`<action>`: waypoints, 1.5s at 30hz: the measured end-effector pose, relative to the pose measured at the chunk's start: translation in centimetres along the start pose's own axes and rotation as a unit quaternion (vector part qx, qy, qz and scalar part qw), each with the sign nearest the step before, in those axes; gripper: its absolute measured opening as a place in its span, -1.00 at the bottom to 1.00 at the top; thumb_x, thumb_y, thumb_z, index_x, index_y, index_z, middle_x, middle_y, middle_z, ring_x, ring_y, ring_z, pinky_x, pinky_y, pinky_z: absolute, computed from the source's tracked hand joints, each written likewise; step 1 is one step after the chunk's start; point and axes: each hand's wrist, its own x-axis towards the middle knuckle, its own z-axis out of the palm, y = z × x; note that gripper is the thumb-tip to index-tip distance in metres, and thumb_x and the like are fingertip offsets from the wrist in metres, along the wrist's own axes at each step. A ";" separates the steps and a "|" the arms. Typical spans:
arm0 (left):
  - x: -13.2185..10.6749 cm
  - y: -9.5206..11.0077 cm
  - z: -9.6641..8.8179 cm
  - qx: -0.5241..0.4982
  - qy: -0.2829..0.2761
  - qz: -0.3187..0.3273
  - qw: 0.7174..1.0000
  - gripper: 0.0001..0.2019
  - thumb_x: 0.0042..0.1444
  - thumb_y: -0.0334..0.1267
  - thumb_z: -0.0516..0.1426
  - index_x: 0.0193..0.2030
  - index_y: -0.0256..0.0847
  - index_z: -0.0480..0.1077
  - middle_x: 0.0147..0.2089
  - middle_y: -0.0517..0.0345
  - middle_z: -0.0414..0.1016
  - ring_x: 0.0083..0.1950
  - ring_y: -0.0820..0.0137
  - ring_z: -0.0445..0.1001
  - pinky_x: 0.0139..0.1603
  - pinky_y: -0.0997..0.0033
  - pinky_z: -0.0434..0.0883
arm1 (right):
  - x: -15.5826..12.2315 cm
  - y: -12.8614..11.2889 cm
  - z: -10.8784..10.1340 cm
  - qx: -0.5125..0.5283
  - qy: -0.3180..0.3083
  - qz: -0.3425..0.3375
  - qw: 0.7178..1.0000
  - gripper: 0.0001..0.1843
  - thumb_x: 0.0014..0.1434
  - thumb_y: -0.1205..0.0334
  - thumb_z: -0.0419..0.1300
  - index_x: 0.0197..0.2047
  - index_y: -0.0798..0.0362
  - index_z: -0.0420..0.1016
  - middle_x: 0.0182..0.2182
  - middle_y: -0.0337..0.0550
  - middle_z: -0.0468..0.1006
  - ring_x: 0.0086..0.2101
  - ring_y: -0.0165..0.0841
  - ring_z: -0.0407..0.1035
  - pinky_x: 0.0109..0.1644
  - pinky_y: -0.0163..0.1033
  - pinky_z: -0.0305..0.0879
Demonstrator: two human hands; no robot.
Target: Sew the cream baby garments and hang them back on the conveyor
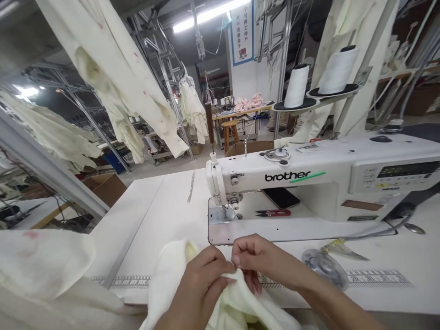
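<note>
A cream garment (pixel 165 275) is bunched over the front edge of the sewing table (pixel 172 201). My left hand (pixel 209 275) pinches a folded edge of it between thumb and fingers. Close beside it, my right hand (pixel 250 259) has its fingertips pressed together at the same edge, so the two hands nearly touch. The fabric right at the fingertips is partly hidden. Just beyond the hands stands a white sewing machine (pixel 309 176), its presser foot (pixel 225 213) above the metal plate with no fabric under it.
Red-handled thread snips (pixel 275 213) and a black phone (pixel 281 198) lie under the machine arm. A clear round container (pixel 325 268) sits at right, near a printed ruler strip (pixel 378 277). Thread cones (pixel 297 87) stand behind. More cream cloth (pixel 44 261) lies at left; garments (pixel 127 68) hang above.
</note>
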 end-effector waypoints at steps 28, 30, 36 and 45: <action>3.2 -1.7 -2.2 -0.299 -0.047 -0.235 0.924 -0.74 0.01 -0.17 0.14 -0.20 -0.27 0.42 -0.21 0.07 0.39 -0.20 0.37 0.37 -0.15 0.41 0.31 | 1.1 2.3 0.9 -0.338 0.242 -0.236 0.878 -0.81 0.29 0.25 -0.11 -0.25 -0.02 0.31 -0.38 -0.25 0.34 -0.40 -0.38 0.26 -0.32 -0.32 0.10; 4.2 -2.7 -2.4 -0.249 -0.042 -0.219 0.943 -0.80 -0.01 -0.18 0.14 -0.28 -0.26 0.41 -0.26 0.12 0.38 -0.23 0.40 0.34 -0.22 0.46 0.29 | 1.8 2.7 0.4 -0.325 0.268 -0.211 0.882 -0.84 0.27 0.24 -0.08 -0.28 -0.02 0.30 -0.38 -0.27 0.36 -0.38 -0.37 0.27 -0.31 -0.32 0.10; 7.6 -6.3 -1.2 -0.271 -0.067 -0.239 0.930 -0.77 -0.04 -0.13 0.15 -0.33 -0.26 0.31 -0.37 0.19 0.33 -0.44 0.53 0.26 -0.57 0.63 0.14 | 4.5 3.3 -2.4 -0.250 0.343 -0.098 0.900 -0.86 0.17 0.17 0.07 -0.40 0.01 0.31 -0.46 -0.34 0.42 -0.39 -0.35 0.30 -0.35 -0.33 0.12; 10.0 -12.4 1.3 -0.150 -0.040 -0.259 0.953 -0.76 -0.01 -0.15 0.07 -0.30 -0.29 0.39 -0.31 0.11 0.45 -0.39 0.44 0.36 -0.39 0.51 0.23 | 9.2 3.7 -6.0 -0.401 0.372 0.031 0.837 -0.85 0.05 0.29 0.09 -0.53 0.04 0.33 -0.54 -0.27 0.43 -0.45 -0.33 0.32 -0.40 -0.33 0.10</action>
